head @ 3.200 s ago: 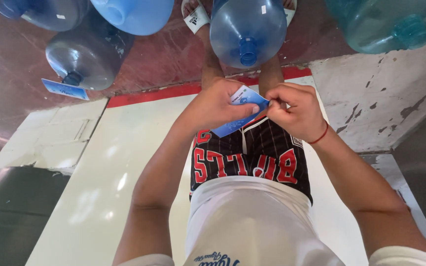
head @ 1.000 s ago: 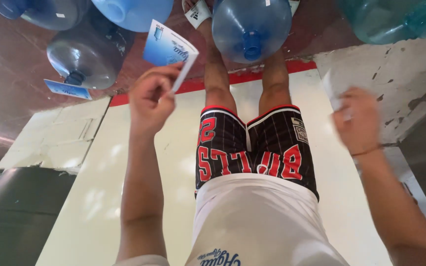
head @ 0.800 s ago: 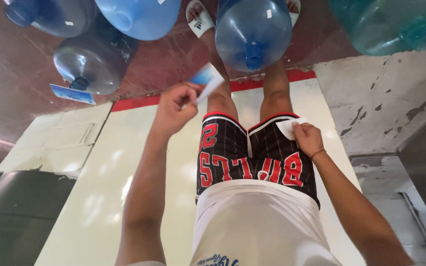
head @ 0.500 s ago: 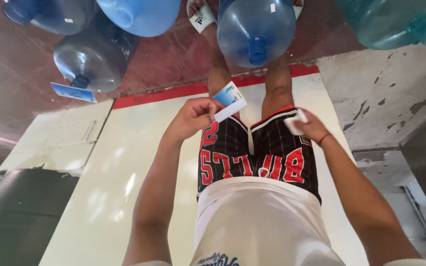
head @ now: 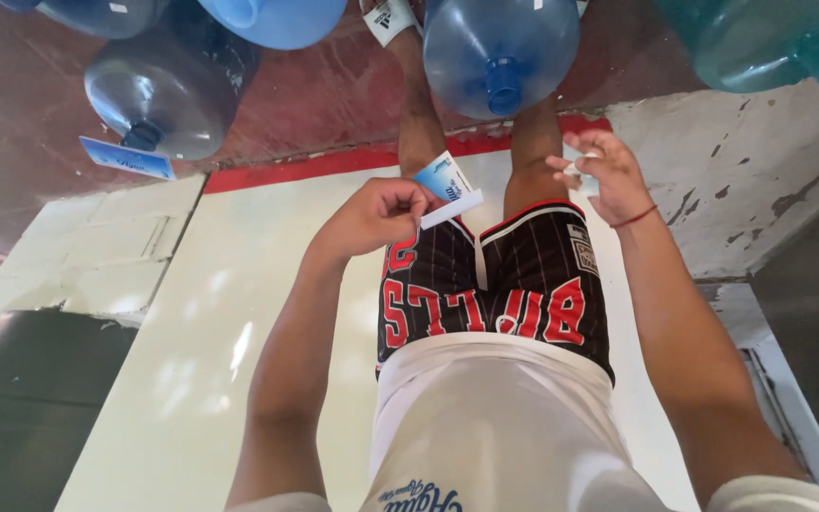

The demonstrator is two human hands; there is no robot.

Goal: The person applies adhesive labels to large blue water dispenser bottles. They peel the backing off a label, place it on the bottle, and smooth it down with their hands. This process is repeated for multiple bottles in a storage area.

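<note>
Left hand point(head: 376, 213) had swung back from out by the grey water bottle point(head: 168, 95) and pinched the blue-and-white label point(head: 447, 185) just before the blue bottle point(head: 500, 52), while the right hand point(head: 599, 175) seemingly gripped a peeled white scrap point(head: 575, 169), suggesting fresh sticking.

Blue-white label point(head: 446, 184) pinched in left hand point(head: 374, 214), above shorts. Second blue-white rectangular label point(head: 126, 158) at neck of grey jug point(head: 171, 87), upper left. Small white scrap point(head: 575, 169) in right hand point(head: 601, 176).
</note>
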